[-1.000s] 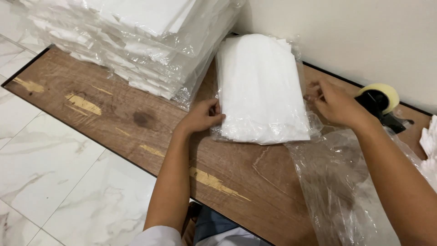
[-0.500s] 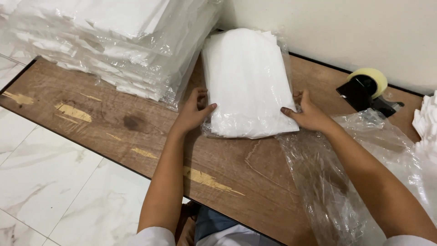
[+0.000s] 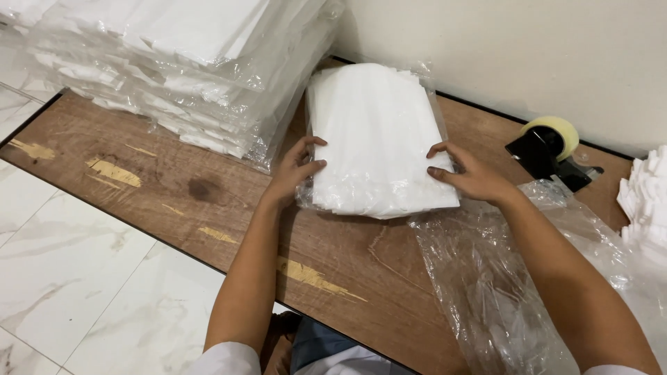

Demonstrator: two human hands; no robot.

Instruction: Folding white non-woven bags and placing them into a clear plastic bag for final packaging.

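Note:
A flat pack of white folded sheets in a clear plastic bag (image 3: 379, 135) lies on the worn wooden board (image 3: 174, 180), its far end near the wall. My left hand (image 3: 295, 170) grips its near left corner, thumb on top. My right hand (image 3: 469, 173) presses on its near right edge with fingers spread flat on the plastic.
A tall pile of similar bagged white packs (image 3: 187, 62) fills the far left. A tape dispenser with a yellowish roll (image 3: 552, 149) stands at the right by the wall. Loose clear plastic bags (image 3: 514, 278) lie under my right forearm. White pieces (image 3: 646, 201) sit at the right edge. Marble floor lies at left.
My right hand moved from the far right corner of the pack down to its near right edge. Both hands now hold the near end, and the pack has shifted slightly.

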